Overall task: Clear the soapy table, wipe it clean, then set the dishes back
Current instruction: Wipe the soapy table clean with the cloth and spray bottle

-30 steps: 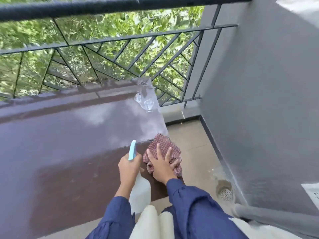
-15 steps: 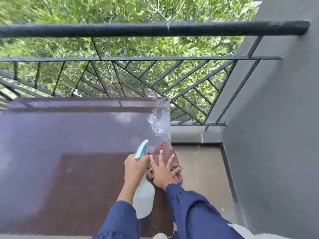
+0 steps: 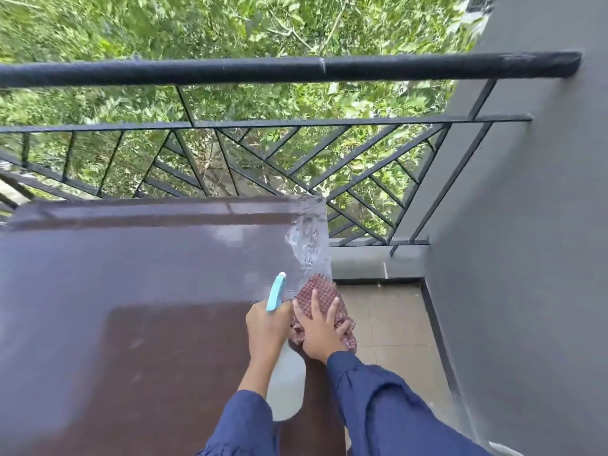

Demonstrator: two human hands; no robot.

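A dark brown table [image 3: 131,307] fills the left of the head view. A patch of white soapy foam [image 3: 307,245] lies at its far right corner. My left hand [image 3: 267,332] grips the neck of a white spray bottle [image 3: 286,386] with a light blue nozzle, pointing toward the foam. My right hand [image 3: 317,330] presses flat, fingers spread, on a red checked cloth [image 3: 320,294] at the table's right edge, just below the foam. No dishes are in view.
A black metal railing [image 3: 296,72] runs along the far side of the table, with green foliage beyond it. A grey wall [image 3: 526,258] stands close on the right. Tiled floor [image 3: 394,324] shows between table and wall.
The view has tilted up, showing more railing. Both hands stay together at the table's right edge; the cloth under my right hand now sits just below the foam.
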